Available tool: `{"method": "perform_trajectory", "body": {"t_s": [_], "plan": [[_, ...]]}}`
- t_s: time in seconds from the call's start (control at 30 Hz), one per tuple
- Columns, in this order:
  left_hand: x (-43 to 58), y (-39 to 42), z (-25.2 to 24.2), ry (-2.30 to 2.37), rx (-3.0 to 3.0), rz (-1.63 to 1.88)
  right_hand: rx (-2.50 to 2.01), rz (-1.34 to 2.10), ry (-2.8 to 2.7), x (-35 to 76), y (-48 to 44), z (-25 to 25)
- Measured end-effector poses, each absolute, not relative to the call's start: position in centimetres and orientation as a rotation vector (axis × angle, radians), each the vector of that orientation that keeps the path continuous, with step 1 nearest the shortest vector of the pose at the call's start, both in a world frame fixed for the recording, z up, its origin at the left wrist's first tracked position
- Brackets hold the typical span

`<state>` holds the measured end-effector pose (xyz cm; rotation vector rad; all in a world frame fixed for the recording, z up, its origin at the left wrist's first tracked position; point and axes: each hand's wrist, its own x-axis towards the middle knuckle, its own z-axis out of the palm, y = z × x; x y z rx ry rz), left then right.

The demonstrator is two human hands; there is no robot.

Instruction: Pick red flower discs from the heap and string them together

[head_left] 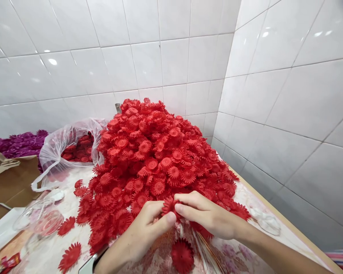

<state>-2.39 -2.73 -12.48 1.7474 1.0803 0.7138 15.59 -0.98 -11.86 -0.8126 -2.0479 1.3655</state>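
Note:
A red artificial flower is pinched between both hands at the front of the pile. My left hand grips it from the left, thumb and fingers closed. From the right, my right hand holds the same flower between thumb and forefinger. Just behind them rises a large heap of red flowers. Below the hands lies a single darker red flower, next to a bundle of thin sticks under my right wrist.
At the left stand a clear plastic bag of dark red flowers, purple flowers, a cardboard box and clear round plastic containers. Loose flowers lie on the floral tablecloth. Tiled walls close off the back and right.

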Motion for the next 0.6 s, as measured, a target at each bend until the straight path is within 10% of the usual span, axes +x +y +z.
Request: {"method": "perform_trajectory", "body": {"t_s": [0.6], "plan": [[-2.1, -1.5, -14.2, 1.215, 1.509, 0.920, -0.926, 1.097, -1.799, 15.8, -0.8, -12.4]]}}
